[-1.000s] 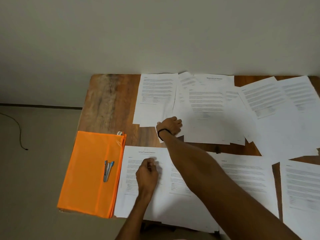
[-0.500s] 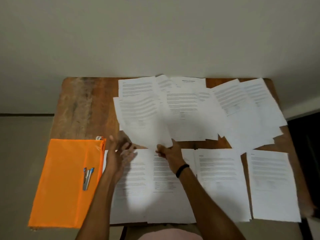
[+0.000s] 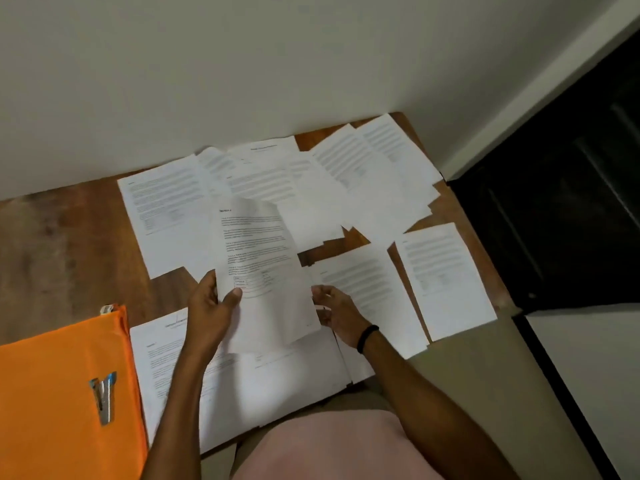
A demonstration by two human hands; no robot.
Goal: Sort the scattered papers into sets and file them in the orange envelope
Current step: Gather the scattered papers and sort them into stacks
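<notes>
A printed sheet (image 3: pixel 263 265) is lifted above the table, bowed upward. My left hand (image 3: pixel 211 306) grips its left edge with the thumb on the printed face. My right hand (image 3: pixel 334 311), with a black band at the wrist, pinches its lower right edge. Several other printed sheets (image 3: pixel 311 188) lie spread over the wooden table (image 3: pixel 62 244), some overlapping, with more sheets (image 3: pixel 242 386) under my arms at the near edge. The orange envelope (image 3: pixel 52 403) lies flat at the near left corner.
A small blue and silver stapler (image 3: pixel 104 396) rests on the envelope. The table stands against a pale wall (image 3: pixel 242 64). To the right is a dark opening (image 3: pixel 571 202) with a white frame. Bare wood shows at the table's left.
The sheet that my right hand was dragging over the table is now lifted, and my left hand has taken hold of its left edge. The view has swung to the right.
</notes>
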